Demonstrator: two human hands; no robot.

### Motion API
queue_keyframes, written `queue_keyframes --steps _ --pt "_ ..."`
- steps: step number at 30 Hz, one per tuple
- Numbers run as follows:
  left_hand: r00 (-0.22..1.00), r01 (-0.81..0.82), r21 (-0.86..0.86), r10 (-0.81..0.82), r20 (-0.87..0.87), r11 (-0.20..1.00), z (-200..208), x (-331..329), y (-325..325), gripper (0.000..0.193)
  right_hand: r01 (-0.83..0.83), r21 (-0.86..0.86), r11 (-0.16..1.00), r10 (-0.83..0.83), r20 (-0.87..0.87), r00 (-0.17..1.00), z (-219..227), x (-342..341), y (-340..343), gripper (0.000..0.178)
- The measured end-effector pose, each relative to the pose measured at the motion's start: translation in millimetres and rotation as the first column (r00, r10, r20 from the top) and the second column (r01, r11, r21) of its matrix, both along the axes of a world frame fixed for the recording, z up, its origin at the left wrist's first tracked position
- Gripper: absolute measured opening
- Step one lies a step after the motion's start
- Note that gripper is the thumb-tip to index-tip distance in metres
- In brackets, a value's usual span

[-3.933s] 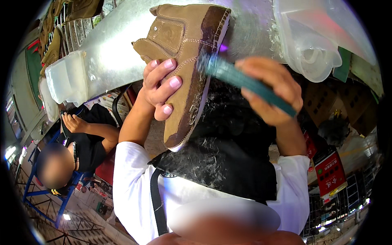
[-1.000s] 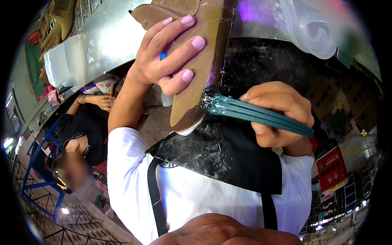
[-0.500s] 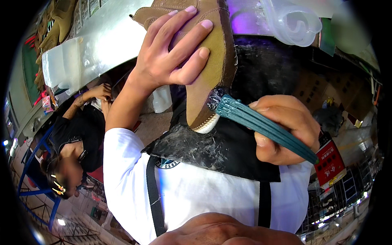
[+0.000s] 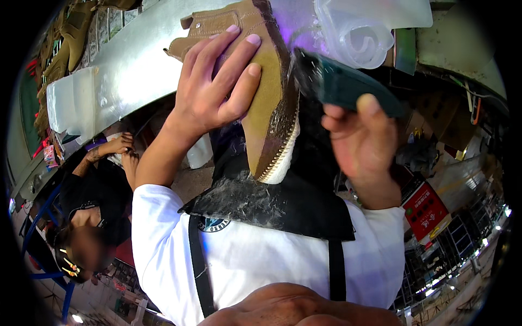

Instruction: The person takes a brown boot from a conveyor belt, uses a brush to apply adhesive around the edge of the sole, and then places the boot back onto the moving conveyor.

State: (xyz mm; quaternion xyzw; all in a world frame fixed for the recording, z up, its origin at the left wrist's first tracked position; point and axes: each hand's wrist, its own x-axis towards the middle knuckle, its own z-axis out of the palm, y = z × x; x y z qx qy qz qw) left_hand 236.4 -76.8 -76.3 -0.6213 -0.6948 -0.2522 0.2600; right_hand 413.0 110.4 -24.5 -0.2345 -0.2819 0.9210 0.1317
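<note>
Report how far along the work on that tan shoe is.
Done so far: the tan shoe's sole edge looks wet or foamy, and white flecks lie on the black apron. In hand: the left hand grips the shoe while the right hand holds a teal brush at the sole. Left: the sole edge is not yet wiped dry.

Red rectangular sign [image 4: 423, 209] with pale lettering, low at right.

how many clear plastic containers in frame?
2. One translucent jug lies on the metal bench at left; one clear container sits top right, above the brush. More may be hidden behind the boot.
</note>
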Motion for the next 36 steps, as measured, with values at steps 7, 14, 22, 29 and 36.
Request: queue_keyframes --steps 7,14,22,29,36 --pt "0.999 -0.038 0.024 0.037 0.025 0.999 -2 9 2 0.04 0.096 0.819 0.565 0.181 -0.237 0.954 -16 13 11 0.031" --pt "0.999 -0.028 0.013 0.027 0.023 1.0 -8 11 -2 0.045 -0.206 0.661 0.722 0.363 -0.108 0.926 -3 -12 70 0.026" --pt "0.999 -0.041 -0.065 0.041 -0.001 0.997 -6 13 -4 0.049 -0.336 0.732 0.593 0.543 -0.056 0.838 -4 -33 83 0.024" --pt "0.999 -0.052 -0.107 0.053 0.008 0.993 -2 14 -3 0.05 -0.222 0.85 0.478 0.474 -0.036 0.88 12 -17 70 0.023" --pt "0.999 -0.046 -0.099 0.043 -0.024 0.994 -4 14 -3 0.051 -0.078 0.935 0.346 0.46 -0.097 0.882 19 -4 59 0.025"
